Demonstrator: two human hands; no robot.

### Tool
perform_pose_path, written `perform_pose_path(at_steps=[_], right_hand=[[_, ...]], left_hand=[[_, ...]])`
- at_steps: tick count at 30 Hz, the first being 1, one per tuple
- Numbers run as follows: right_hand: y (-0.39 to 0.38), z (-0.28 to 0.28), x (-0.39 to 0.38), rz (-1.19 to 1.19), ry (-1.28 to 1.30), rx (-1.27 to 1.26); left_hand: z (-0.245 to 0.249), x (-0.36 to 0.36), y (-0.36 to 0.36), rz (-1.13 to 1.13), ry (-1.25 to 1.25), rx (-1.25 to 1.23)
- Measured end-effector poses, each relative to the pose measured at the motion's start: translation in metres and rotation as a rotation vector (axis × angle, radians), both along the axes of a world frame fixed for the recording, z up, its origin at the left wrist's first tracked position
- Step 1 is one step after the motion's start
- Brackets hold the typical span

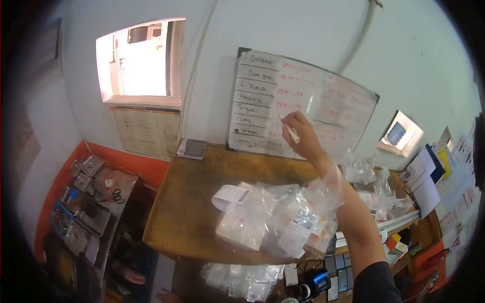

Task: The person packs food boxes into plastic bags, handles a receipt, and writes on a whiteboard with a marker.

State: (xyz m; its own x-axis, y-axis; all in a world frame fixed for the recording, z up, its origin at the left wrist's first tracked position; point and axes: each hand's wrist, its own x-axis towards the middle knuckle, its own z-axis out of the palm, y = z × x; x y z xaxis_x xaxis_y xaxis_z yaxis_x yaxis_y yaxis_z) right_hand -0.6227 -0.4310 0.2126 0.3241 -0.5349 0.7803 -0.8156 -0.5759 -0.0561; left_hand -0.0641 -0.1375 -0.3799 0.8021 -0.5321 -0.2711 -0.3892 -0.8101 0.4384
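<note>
My right hand (pixel 303 135) is raised in front of the whiteboard (pixel 348 96), its fingers closed around a white marker (pixel 292 133). The marker's tip points up and left, close to the board's lower rows. Black handwritten words run down the board's left column, with red writing beside them. Below my right forearm, clear plastic bags (pixel 273 214) holding packages and printed slips lie on the wooden table (pixel 177 212). At the bottom edge, part of my left hand (pixel 167 296) shows low beside the table, mostly cut off and dim.
A small grey box (pixel 192 149) stands at the table's back left corner. More plastic bags (pixel 361 169) lie at the right. Below the front edge are folded clear bags (pixel 242 280), several phones (pixel 343 278) and a blue device (pixel 318 282). A shelf at left holds metal containers (pixel 91 164) and scissors (pixel 117 196).
</note>
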Motion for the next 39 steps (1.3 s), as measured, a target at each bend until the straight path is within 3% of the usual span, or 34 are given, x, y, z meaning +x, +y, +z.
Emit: perform_pose_path(at_steps=[1,2,4,5,10,16,20,26,29,31,32,34,39], right_hand=[[-0.007,-0.007,0.002,-0.002,0.025,-0.009],[-0.012,-0.013,0.004,-0.004,0.042,-0.015],[-0.019,-0.02,0.005,-0.035,0.063,-0.012],[-0.022,-0.023,0.004,-0.062,0.075,-0.005],[-0.029,-0.035,0.004,-0.1,0.1,-0.059],[-0.029,-0.037,-0.001,-0.129,0.137,-0.069],[-0.026,-0.037,0.002,-0.129,0.12,-0.056],[-0.027,-0.034,0.002,-0.145,0.099,-0.078],[-0.028,-0.037,0.002,-0.157,0.086,-0.068],[-0.027,-0.037,0.001,-0.168,0.081,-0.07],[-0.025,-0.036,0.0,-0.163,0.088,-0.077],[-0.028,-0.037,0.001,-0.135,0.094,-0.081],[-0.026,-0.04,0.0,-0.128,0.055,-0.096]], left_hand=[[-0.001,0.011,-0.006,-0.269,0.273,0.084],[-0.008,0.001,-0.013,-0.275,0.283,0.084],[0.004,-0.039,-0.024,0.195,-0.137,0.178],[0.01,-0.04,-0.022,0.189,-0.134,0.183],[0.041,-0.032,-0.01,0.087,0.109,0.05],[0.105,-0.051,-0.025,0.263,0.454,-0.129],[0.054,-0.041,-0.017,0.132,0.2,-0.028],[0.011,-0.027,-0.006,0.092,0.086,-0.037],[0.04,-0.028,-0.011,0.136,0.238,-0.075],[0.068,-0.048,-0.025,0.171,0.064,0.089],[0.048,-0.037,-0.019,0.172,0.064,0.09],[0.001,-0.012,0.004,-0.074,0.235,-0.029],[0.04,-0.035,-0.009,0.034,0.145,-0.027]])
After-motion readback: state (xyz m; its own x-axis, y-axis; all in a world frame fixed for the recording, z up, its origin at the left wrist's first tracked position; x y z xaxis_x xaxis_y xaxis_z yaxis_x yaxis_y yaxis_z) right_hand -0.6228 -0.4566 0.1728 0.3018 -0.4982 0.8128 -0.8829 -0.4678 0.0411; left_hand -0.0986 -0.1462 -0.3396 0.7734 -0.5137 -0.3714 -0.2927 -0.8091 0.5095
